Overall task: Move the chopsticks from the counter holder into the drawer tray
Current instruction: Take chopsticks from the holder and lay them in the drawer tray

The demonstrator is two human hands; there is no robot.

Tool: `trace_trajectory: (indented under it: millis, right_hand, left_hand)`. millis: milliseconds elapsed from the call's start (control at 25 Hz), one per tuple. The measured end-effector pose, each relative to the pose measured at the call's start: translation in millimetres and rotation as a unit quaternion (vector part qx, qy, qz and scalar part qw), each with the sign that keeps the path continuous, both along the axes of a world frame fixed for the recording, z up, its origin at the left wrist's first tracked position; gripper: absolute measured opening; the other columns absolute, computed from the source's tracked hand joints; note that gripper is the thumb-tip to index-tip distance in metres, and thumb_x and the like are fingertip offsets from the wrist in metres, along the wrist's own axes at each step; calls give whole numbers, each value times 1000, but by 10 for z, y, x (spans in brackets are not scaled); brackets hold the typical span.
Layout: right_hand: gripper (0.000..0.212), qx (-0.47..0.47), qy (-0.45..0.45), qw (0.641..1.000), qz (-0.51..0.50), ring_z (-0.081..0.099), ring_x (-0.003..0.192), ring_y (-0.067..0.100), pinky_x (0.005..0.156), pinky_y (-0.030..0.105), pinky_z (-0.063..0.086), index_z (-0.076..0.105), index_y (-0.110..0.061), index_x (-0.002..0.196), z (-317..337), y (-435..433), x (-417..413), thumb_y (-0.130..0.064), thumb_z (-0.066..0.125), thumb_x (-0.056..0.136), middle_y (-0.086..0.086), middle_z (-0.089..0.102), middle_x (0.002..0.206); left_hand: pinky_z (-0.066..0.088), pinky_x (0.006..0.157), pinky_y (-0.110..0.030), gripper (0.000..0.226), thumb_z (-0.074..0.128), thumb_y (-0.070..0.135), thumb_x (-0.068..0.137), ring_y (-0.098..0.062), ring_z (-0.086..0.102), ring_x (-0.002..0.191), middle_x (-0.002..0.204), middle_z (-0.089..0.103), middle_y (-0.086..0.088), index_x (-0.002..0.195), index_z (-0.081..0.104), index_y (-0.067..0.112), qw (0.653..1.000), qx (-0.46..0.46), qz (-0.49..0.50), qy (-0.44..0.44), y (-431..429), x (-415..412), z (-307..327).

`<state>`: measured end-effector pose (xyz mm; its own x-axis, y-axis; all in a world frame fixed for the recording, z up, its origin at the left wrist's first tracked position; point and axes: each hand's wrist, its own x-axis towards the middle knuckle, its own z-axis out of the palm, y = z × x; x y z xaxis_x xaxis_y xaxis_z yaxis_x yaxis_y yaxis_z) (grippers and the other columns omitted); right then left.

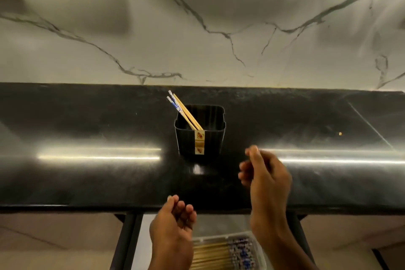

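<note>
A: A few tan wooden chopsticks with blue-and-white patterned tops (183, 110) lean to the back-left corner of the square black ribbed plastic holder (200, 138), mid-way across the glossy black desk (87, 160). Pinch them together near the tops and lift straight up, so the holder doesn't tip.

B: And your hands?

A: Your right hand (266, 176) hovers just right of the holder, fingers loosely curled, holding nothing. Your left hand (174, 229) is half-open, empty, above the clear plastic drawer tray (259, 254) that already holds many chopsticks.
</note>
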<state>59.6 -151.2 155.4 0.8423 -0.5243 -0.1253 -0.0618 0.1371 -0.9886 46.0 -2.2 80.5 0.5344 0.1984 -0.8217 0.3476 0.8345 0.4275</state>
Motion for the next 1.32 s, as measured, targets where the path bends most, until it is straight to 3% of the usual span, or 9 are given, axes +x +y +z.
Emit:
trace_trajectory:
  millis: [160, 280, 400, 520, 600, 880, 1040, 1160, 1320]
  right_hand:
    - [9, -190, -124, 970, 87, 70, 61, 7, 61, 21, 60, 73, -14, 93, 383, 337, 792, -18, 66, 96, 1, 74, 72]
    - [14, -331, -72, 925, 173, 70, 79, 2, 71, 16, 59, 74, -18, 104, 268, 581, 1473, -13, 68, 92, -4, 77, 92]
    - [25, -437, 23, 867, 237, 70, 89, 18, 78, 36, 60, 67, -16, 114, 71, 807, 1945, -18, 68, 89, 4, 73, 105]
    - [26, -522, 122, 797, 278, 69, 90, 31, 70, 40, 58, 63, -9, 112, 6, 956, 2151, -18, 68, 89, 13, 70, 108]
    - [27, -530, 154, 782, 290, 68, 92, 33, 65, 37, 52, 62, -7, 111, 6, 971, 2194, -19, 69, 88, 14, 67, 106]
    - [17, -561, 121, 774, 267, 67, 82, 31, 67, 39, 56, 63, -6, 110, -127, 1002, 2277, -14, 61, 95, 11, 63, 92]
    - [11, -523, 117, 791, 295, 67, 76, 25, 60, 34, 55, 62, -5, 103, -95, 931, 2343, -13, 59, 96, 11, 67, 96]
    - [18, -507, 90, 806, 292, 71, 82, 26, 77, 44, 61, 69, -7, 105, -100, 860, 2355, -20, 66, 94, 11, 73, 96]
    - [20, -479, 42, 842, 244, 71, 80, 22, 77, 44, 62, 71, -7, 104, -36, 761, 2322, -23, 60, 98, 9, 74, 94]
  left_hand:
    - [54, 75, -39, 15, 56, 18, 99, -24, 62, 71, 73, 65, -8, 98, 67, 8, 982, 123, -26, -141, 93, 223, 527]
    - [56, 78, -41, 14, 56, 12, 99, -24, 64, 79, 85, 67, -13, 106, 66, 4, 960, 192, -58, -196, 77, 509, 734]
    - [58, 85, -42, 15, 58, 10, 98, -20, 64, 84, 92, 66, -11, 112, 62, 10, 949, 238, -88, -185, 53, 837, 766]
    - [58, 87, -45, 15, 56, 8, 97, -20, 61, 83, 92, 63, -10, 112, 59, 12, 951, 240, -87, -173, 108, 1015, 728]
    - [58, 87, -45, 15, 56, 8, 98, -19, 62, 83, 93, 64, -10, 112, 59, 13, 953, 238, -89, -163, 150, 1036, 692]
    - [61, 79, -38, 16, 56, 7, 98, -20, 66, 86, 105, 68, -13, 110, 64, 15, 958, 241, -65, -139, 436, 1005, 491]
    - [61, 77, -35, 18, 56, 5, 98, -22, 69, 89, 106, 70, -14, 110, 66, 13, 961, 230, -57, -145, 457, 969, 467]
    - [61, 78, -37, 17, 56, 4, 97, -22, 69, 89, 106, 71, -16, 108, 67, 11, 961, 226, -55, -147, 386, 962, 506]
    - [61, 80, -39, 17, 56, 3, 97, -23, 69, 88, 104, 72, -16, 107, 68, 11, 959, 229, -46, -161, 328, 951, 586]
